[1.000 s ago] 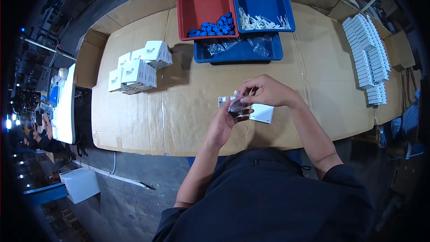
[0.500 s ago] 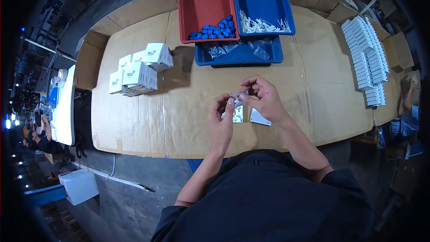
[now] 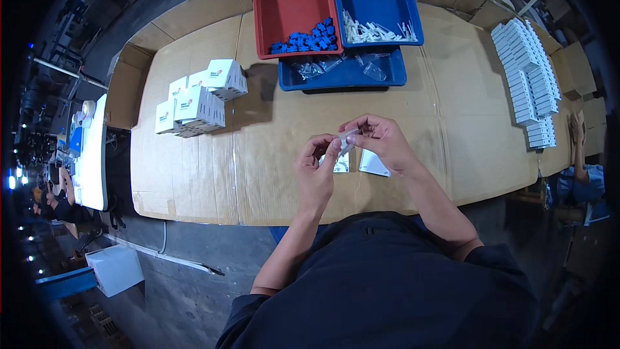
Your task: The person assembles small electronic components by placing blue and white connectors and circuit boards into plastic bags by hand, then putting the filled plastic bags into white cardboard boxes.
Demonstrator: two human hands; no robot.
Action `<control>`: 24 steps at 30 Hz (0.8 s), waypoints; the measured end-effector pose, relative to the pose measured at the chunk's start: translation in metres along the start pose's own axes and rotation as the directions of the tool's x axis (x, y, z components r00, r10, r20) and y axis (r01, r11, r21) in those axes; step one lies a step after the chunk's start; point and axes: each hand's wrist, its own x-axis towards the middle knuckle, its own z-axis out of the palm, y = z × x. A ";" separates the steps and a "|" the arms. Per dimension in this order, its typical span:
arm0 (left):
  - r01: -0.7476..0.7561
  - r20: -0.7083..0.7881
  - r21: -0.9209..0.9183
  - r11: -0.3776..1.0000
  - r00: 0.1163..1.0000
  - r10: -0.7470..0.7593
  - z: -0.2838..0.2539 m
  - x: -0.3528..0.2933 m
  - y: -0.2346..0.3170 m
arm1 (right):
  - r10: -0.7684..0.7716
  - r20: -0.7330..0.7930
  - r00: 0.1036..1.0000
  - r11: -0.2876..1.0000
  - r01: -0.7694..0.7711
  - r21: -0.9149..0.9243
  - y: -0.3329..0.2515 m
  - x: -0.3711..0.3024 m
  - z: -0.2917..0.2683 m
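Note:
Between my two hands is a small clear plastic bag (image 3: 347, 140) with something whitish in it, too small to name. My left hand (image 3: 319, 160) pinches its lower left part between thumb and fingers. The thumb and fingertips of my right hand (image 3: 381, 141) are closed on its upper right end. Below the hands, a white plate-like piece (image 3: 342, 164) lies on the cardboard, partly hidden by my left hand. Just right of it lies a flat white panel (image 3: 372, 163), partly behind my right hand.
Ahead stand a red tray (image 3: 294, 0) with blue plastic parts, a blue tray (image 3: 374, 0) with white plastic pieces, and a lower blue tray (image 3: 341, 81) with clear bags. White boxes (image 3: 200, 105) are stacked at left, white flat pieces (image 3: 526, 77) at right. Other people sit at both sides.
My hands stay close together, and the fingers have shifted slightly on the bag, whose top now looks more folded. At far right, another person's arm has moved.

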 end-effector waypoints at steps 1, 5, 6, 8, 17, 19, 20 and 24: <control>-0.009 -0.011 0.006 1.000 1.000 0.010 0.000 0.001 -0.001 | 0.033 0.025 0.999 0.999 -0.032 -0.041 0.001 0.001 -0.002; -0.055 -0.022 0.027 0.998 0.998 0.056 -0.003 0.003 -0.005 | 0.047 0.031 0.998 0.998 -0.048 0.031 0.004 -0.001 -0.005; -0.052 -0.024 0.052 0.997 0.998 0.054 -0.003 0.004 -0.003 | 0.039 0.028 0.999 0.999 -0.039 -0.009 -0.003 0.000 -0.003; -0.047 -0.027 0.078 0.996 0.998 0.049 -0.004 0.001 -0.003 | 0.034 0.026 0.999 0.998 -0.032 -0.048 -0.004 -0.002 -0.002; -0.117 -0.045 0.133 0.984 0.991 0.124 0.007 0.004 0.001 | -0.158 0.001 0.987 0.984 0.157 0.083 0.012 0.002 0.002; -0.083 -0.037 -0.009 0.997 0.996 0.083 0.010 0.004 0.004 | -0.135 0.039 0.990 0.987 0.130 0.099 0.011 -0.001 0.004; -0.080 -0.038 -0.008 0.997 0.996 0.080 0.009 0.006 0.003 | -0.132 0.038 0.991 0.987 0.127 0.100 0.010 -0.001 0.004; -0.012 0.019 0.060 0.998 1.000 0.011 0.005 0.005 0.003 | -0.101 0.007 0.995 0.994 0.100 0.043 0.013 -0.003 0.001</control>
